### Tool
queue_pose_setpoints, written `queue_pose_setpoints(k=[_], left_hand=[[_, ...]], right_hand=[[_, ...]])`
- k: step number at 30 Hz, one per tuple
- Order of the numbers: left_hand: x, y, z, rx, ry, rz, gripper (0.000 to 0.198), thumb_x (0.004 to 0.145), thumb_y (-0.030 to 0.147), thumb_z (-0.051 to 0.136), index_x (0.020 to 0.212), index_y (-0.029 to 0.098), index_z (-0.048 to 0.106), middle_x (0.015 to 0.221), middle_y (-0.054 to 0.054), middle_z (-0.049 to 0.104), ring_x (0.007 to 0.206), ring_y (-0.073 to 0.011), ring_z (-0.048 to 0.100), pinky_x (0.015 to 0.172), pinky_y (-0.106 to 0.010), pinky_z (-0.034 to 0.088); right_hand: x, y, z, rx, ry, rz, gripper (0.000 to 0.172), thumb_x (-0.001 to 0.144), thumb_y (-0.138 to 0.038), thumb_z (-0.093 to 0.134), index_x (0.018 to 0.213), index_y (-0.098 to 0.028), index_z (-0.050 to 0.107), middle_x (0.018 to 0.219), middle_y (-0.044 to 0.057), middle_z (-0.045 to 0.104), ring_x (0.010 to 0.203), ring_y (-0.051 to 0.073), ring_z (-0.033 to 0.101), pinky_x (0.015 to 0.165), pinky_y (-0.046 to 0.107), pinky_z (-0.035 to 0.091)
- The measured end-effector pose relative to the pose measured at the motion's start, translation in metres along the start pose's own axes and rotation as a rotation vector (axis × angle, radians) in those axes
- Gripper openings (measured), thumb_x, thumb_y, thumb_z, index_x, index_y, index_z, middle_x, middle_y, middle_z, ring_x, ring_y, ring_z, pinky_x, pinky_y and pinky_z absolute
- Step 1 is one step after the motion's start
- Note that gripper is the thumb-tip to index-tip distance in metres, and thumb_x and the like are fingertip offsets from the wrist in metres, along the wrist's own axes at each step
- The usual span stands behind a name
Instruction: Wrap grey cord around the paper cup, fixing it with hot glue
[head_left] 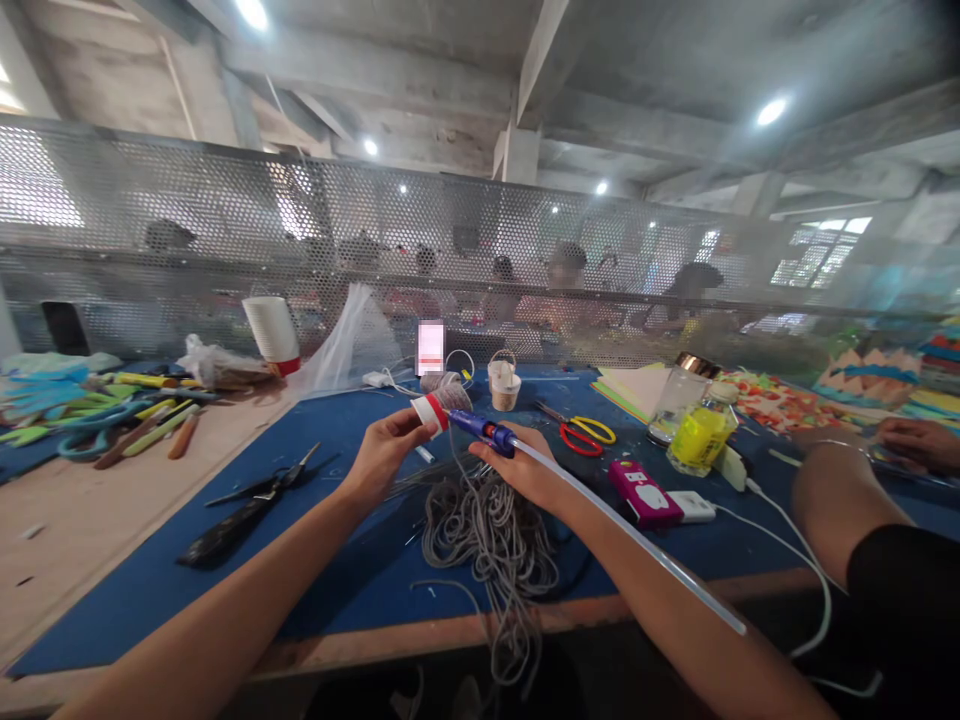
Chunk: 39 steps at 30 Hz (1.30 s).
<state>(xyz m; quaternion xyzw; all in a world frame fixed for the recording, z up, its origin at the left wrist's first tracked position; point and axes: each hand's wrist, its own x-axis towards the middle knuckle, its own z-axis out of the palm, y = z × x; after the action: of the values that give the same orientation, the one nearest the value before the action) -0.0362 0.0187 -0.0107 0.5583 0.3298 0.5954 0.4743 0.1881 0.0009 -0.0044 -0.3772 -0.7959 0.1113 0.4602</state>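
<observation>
My left hand [384, 448] pinches a small white and red paper cup [430, 412]. Grey cord coils show at its far end; whether they are all wound on the cup is hard to tell. My right hand [538, 472] is wrapped round a blue hot glue gun [484, 431], its nozzle at the cup's side. A long clear glue stick [630, 535] sticks out of the gun's back, over my right forearm. Below both hands lies a tangled heap of grey cord [480, 535], with strands hanging over the table edge.
Black pliers [259, 505] lie left on the blue mat [330, 590]. Red-and-yellow scissors [581, 432], a pink box [641, 492], white cables and glass jars [701, 435] are at right. Behind stand a small basket [504, 385], a phone [430, 347] and stacked cups [270, 330]. A co-worker's arm [847, 490] reaches in.
</observation>
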Motion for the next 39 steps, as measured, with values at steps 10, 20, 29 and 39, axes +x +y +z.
queue_pose_setpoints(k=[10, 20, 29, 39], left_hand=[[0.0, 0.0005, 0.0016, 0.058, 0.004, 0.02, 0.035, 0.072, 0.029, 0.078, 0.105, 0.017, 0.074, 0.099, -0.007, 0.075, 0.094, -0.0236, 0.064, 0.092, -0.036, 0.043], [0.0015, -0.0024, 0.0001, 0.096, 0.004, 0.017, 0.037, 0.071, 0.031, 0.078, 0.105, 0.016, 0.074, 0.1, -0.008, 0.075, 0.094, -0.0245, 0.065, 0.092, -0.037, 0.044], [-0.0004, -0.0001, -0.0003, 0.11, -0.017, 0.005, 0.034, 0.072, 0.029, 0.077, 0.104, 0.018, 0.074, 0.101, -0.007, 0.076, 0.094, -0.0229, 0.065, 0.091, -0.036, 0.044], [-0.0033, 0.0031, 0.0043, 0.04, -0.024, -0.045, 0.036, 0.071, 0.031, 0.077, 0.104, 0.017, 0.075, 0.102, -0.009, 0.075, 0.092, -0.0236, 0.066, 0.086, -0.035, 0.046]], right_hand=[[-0.0006, 0.0001, -0.0008, -0.023, -0.004, 0.004, 0.034, 0.087, -0.05, 0.06, 0.074, -0.019, 0.062, 0.069, -0.001, 0.062, 0.065, 0.013, 0.054, 0.061, 0.023, 0.037], [-0.0011, 0.001, -0.0002, -0.028, -0.001, 0.005, 0.035, 0.087, -0.05, 0.059, 0.072, -0.019, 0.06, 0.065, -0.002, 0.058, 0.063, 0.012, 0.052, 0.061, 0.023, 0.036], [0.0, -0.0004, -0.0017, 0.025, 0.012, 0.022, 0.033, 0.086, -0.049, 0.062, 0.072, -0.019, 0.06, 0.066, -0.003, 0.058, 0.063, 0.012, 0.051, 0.061, 0.023, 0.037], [0.003, 0.0009, -0.0025, 0.306, -0.133, 0.332, 0.041, 0.083, -0.057, 0.058, 0.091, -0.018, 0.066, 0.057, -0.004, 0.055, 0.049, 0.011, 0.049, 0.05, 0.022, 0.042]])
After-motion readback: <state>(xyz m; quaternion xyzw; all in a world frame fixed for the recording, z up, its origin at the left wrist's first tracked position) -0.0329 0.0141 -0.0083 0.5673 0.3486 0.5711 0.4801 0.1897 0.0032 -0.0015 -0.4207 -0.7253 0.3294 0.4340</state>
